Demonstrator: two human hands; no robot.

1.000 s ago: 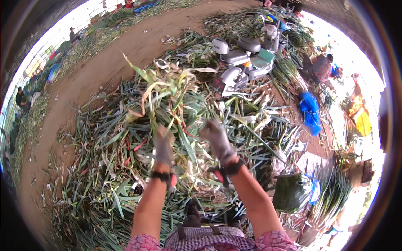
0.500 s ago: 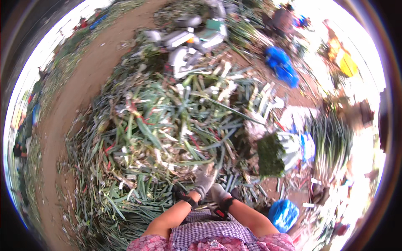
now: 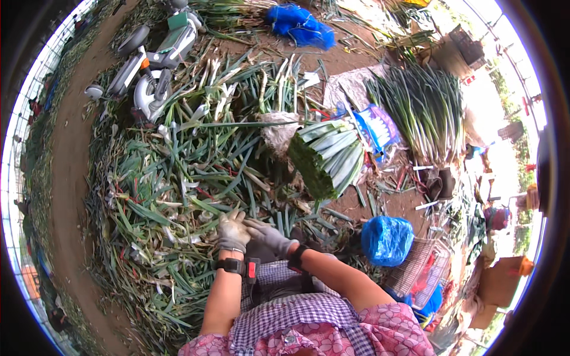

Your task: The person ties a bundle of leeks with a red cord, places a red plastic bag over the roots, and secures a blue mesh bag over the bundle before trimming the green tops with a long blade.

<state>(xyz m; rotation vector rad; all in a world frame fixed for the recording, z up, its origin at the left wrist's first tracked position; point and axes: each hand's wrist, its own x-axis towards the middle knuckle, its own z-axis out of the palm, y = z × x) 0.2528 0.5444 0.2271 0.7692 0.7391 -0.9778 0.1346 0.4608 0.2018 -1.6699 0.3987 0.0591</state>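
Green onion leaves (image 3: 178,196) lie heaped in front of the knees. Both gloved hands meet just above them: left hand (image 3: 233,232) loosely curled, right hand (image 3: 270,236) fingers pressed against it, seemingly adjusting the glove before reaching again.

Left hand (image 3: 233,232) and right hand (image 3: 267,235) overlap, grip unclear; scooter (image 3: 151,62) cut by top edge; far figures too small.
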